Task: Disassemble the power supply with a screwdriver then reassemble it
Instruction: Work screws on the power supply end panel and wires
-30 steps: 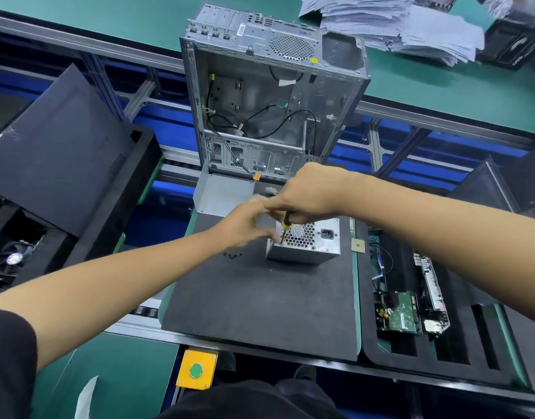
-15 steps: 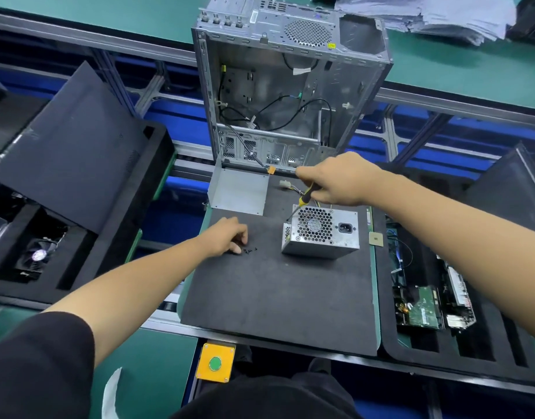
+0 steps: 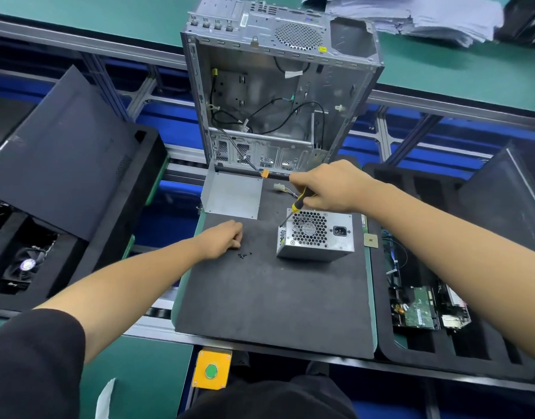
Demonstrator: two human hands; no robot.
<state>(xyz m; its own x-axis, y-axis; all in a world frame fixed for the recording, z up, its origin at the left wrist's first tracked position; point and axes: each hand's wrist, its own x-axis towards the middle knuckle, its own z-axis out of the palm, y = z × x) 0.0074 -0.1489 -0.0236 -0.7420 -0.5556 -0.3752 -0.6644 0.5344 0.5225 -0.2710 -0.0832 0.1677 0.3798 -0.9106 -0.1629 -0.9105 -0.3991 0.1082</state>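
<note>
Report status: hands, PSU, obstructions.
Right hand grips screwdriver, tip at power supply corner. Left hand rests beside loose screws. Nothing blocking.

At the top centre of your frame stands an open computer case point(image 3: 278, 95), its side off and black cables hanging inside. Just below it a bare metal plate point(image 3: 234, 195) lies at the far edge of the dark foam mat point(image 3: 275, 297). To your left a black panel point(image 3: 63, 152) leans over a black tray holding a fan point(image 3: 26, 264). On your right, another black tray point(image 3: 441, 352) carries a green circuit board point(image 3: 418, 314). Papers point(image 3: 411, 16) are piled at upper right. A yellow box with a green button point(image 3: 211, 370) sits at bottom centre.
</note>
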